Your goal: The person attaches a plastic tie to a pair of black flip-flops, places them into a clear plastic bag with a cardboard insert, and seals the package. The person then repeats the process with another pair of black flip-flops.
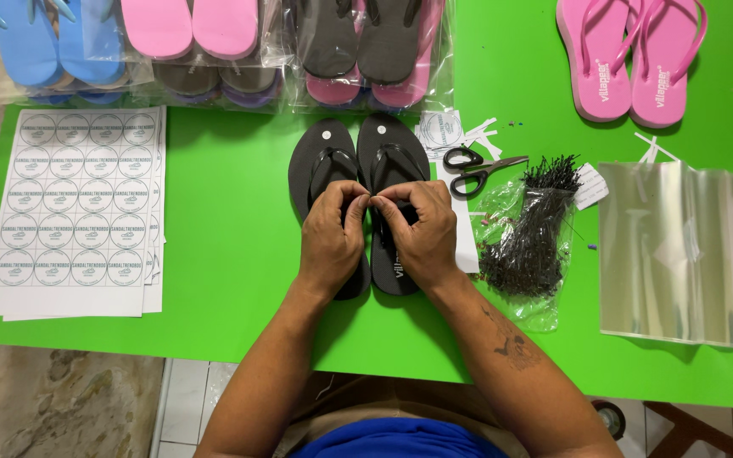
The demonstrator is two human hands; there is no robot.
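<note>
- The left hand (330, 240) is curled, with fingertips pinched together over the strap area of the black flip-flops (358, 165); whatever small thing it may be pinching is too small to make out.
- The right hand (422, 231) is curled the same way, its fingertips meeting those of the left hand right at the gap between the two sandals; what it pinches cannot be told either.
- The black flip-flops lie side by side, soles down and toes pointing away from the person, in the middle of the green table (231, 254). They look like matte foam with glossy straps, and a small white dot sits near each toe. Both hands hide their heel halves.
- Just to the right of the pair lie black-handled scissors (477, 165) on white paper scraps.
- Beside them, a clear plastic bag holds a bundle of thin black tag fasteners (532, 237), bristly and dense.
- Further right is a stack of clear, shiny plastic bags (680, 254), cut off by the frame edge.
- On the left, white sticker sheets (78, 203) carry rows of round labels.
- Along the far edge are bagged flip-flops (214, 42) in blue, pink and black, only partly in view.
- At the top right is a loose pair of pink flip-flops (629, 59), smooth, rubbery and unwrapped.
</note>
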